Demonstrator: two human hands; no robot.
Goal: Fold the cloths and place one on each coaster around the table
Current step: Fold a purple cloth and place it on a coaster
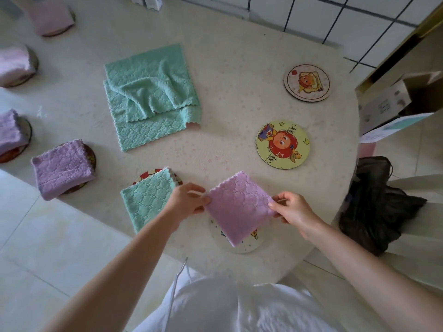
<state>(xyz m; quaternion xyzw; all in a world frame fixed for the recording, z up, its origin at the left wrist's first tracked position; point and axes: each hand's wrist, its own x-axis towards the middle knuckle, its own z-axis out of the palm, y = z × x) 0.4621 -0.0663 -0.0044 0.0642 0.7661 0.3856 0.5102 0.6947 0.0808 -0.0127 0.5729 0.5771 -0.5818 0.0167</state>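
A folded purple cloth [239,208] hangs between my two hands just above a white round coaster [249,245] at the table's near edge. My left hand [188,200] pinches its left corner and my right hand [293,209] pinches its right corner. To the left, a folded green cloth [146,200] lies on a red-rimmed coaster [148,174]. Two bare coasters lie to the right: a yellow one [282,144] and a white one [306,82]. Unfolded green cloths [151,97] lie stacked in the table's middle.
Along the left edge, folded purple and pink cloths [62,168] rest on several coasters. A black bag [376,204] sits beside the table on the right, with an open cardboard box [395,101] behind it. The table edge [311,255] curves close to my body.
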